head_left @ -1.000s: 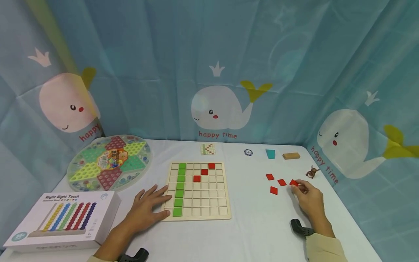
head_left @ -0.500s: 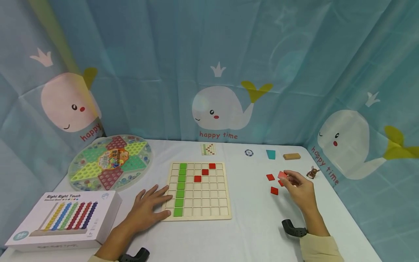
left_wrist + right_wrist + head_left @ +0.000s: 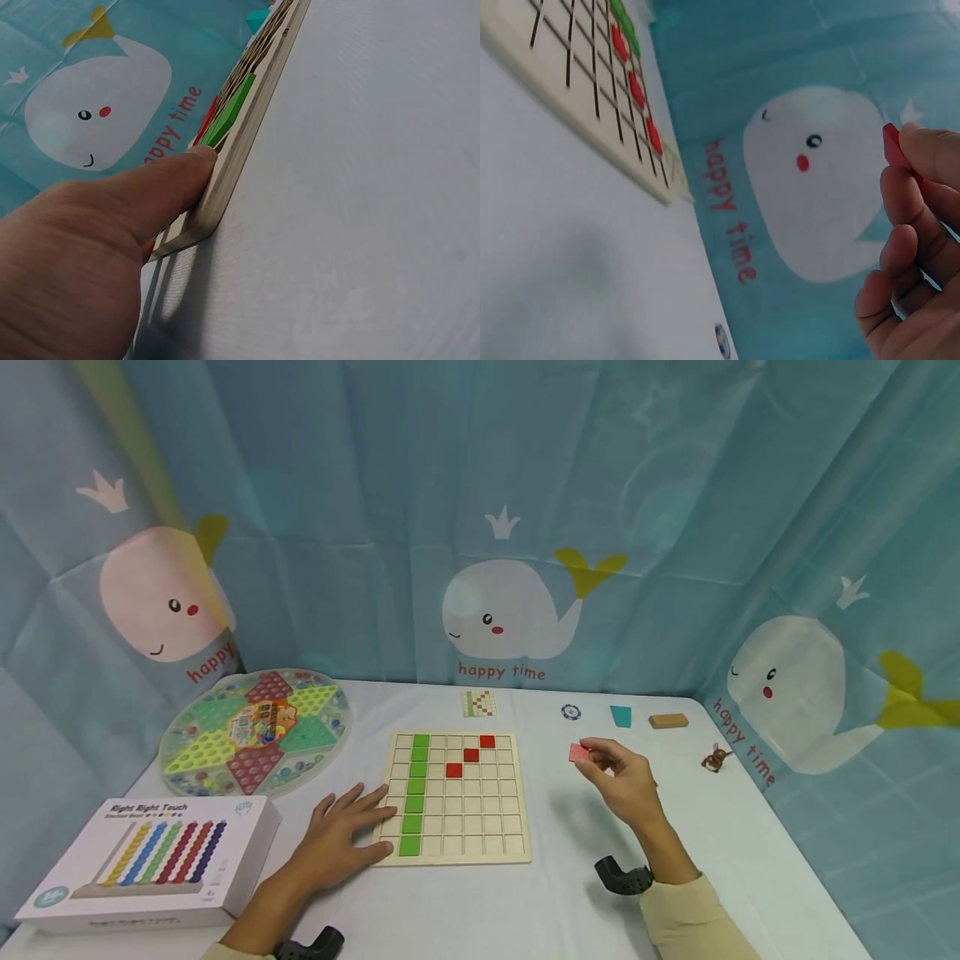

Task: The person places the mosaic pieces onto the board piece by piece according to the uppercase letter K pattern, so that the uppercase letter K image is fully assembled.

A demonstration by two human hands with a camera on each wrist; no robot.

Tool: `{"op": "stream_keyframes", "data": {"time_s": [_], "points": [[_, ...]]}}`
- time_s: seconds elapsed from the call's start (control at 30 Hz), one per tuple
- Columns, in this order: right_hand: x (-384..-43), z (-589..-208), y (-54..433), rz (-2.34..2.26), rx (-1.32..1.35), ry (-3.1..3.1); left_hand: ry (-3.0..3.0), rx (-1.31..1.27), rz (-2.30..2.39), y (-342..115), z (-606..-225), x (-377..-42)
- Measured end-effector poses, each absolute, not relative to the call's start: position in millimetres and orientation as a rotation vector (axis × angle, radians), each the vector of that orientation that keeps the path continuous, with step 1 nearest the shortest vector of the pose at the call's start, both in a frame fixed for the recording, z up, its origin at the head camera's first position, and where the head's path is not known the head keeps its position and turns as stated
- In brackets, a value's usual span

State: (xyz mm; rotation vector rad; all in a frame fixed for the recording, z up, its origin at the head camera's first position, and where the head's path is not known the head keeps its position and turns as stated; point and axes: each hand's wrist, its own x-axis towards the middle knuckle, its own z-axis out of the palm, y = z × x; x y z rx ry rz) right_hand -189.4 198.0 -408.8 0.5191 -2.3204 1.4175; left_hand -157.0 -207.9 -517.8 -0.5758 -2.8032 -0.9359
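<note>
A wooden grid board point(image 3: 480, 827) lies flat on the table, with a column of green square tiles point(image 3: 416, 786) on its left and three red square tiles point(image 3: 471, 755) in a diagonal at its upper part. My left hand point(image 3: 341, 839) rests at the board's left edge with fingers spread; in the left wrist view the thumb point(image 3: 172, 184) presses on the board's corner. Between thumb and fingertips, my right hand point(image 3: 622, 781) pinches a red square tile point(image 3: 577, 752) above the table, right of the board. The loose red tiles behind this hand are mostly hidden in the head view.
A small pattern card point(image 3: 479, 702) lies behind the board. Farther right are a poker chip point(image 3: 571, 712), a teal piece point(image 3: 621, 717), a wooden block point(image 3: 668, 721) and a small brown animal figure point(image 3: 716, 758). At left stand a round Chinese checkers board point(image 3: 255, 727) and a white box point(image 3: 150, 860).
My right hand has picked up a red tile from the group at the right and carried it left toward the board. The left hand has stayed at the board's edge.
</note>
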Motion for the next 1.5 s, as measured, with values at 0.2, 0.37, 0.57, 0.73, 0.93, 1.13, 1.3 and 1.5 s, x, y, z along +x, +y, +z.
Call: {"op": "stream_keyframes", "data": {"time_s": [0.2, 0.37, 0.57, 0.73, 0.93, 1.13, 1.3, 1.5], "points": [[-194, -407, 173, 1.445, 0.610, -2.315, -2.825, -0.575, -0.935, -207, -516, -158], [-200, -409, 148, 1.486, 0.690, -2.345, -2.833, -0.565, -0.921, -207, -516, -158], [-206, -416, 117, 1.532, 0.782, -2.375, -2.837, -0.568, -0.922, -208, -518, -158], [-208, -422, 97, 1.595, 0.802, -2.390, -2.837, -0.572, -0.925, -208, -518, -158], [-212, -431, 76, 1.662, 0.776, -2.440, -2.831, -0.573, -0.915, -208, -518, -158], [-229, -470, 61, 1.651, 0.678, -2.510, -2.826, -0.577, -0.910, -208, -518, -158], [-231, -484, 51, 1.609, 0.677, -2.567, -2.812, -0.589, -0.923, -209, -517, -157], [-236, -495, 44, 1.573, 0.624, -2.649, -2.801, -0.592, -0.930, -209, -518, -157]]}}
